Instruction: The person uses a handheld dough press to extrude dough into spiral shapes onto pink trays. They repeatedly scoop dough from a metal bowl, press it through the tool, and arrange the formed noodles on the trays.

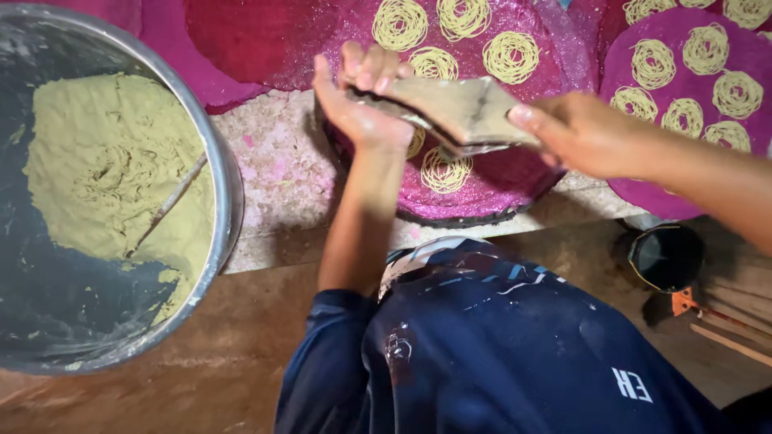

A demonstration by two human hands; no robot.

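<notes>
Both my hands grip a flat wooden press point(458, 108) held over a round magenta mat point(515, 173). My left hand point(358, 96) clasps its left end, fingers curled over the top. My right hand point(579, 133) holds its right end. Several yellow coils of dough strands point(511, 56) lie in spirals on the mat, and one coil point(445, 171) sits right under the press.
A large metal basin point(221, 173) of yellow-green dough point(104, 169) with a stick in it stands at the left. Another magenta mat point(691, 80) with coils lies at the right. A small black cup point(666, 257) rests on the floor near wooden sticks point(728, 321).
</notes>
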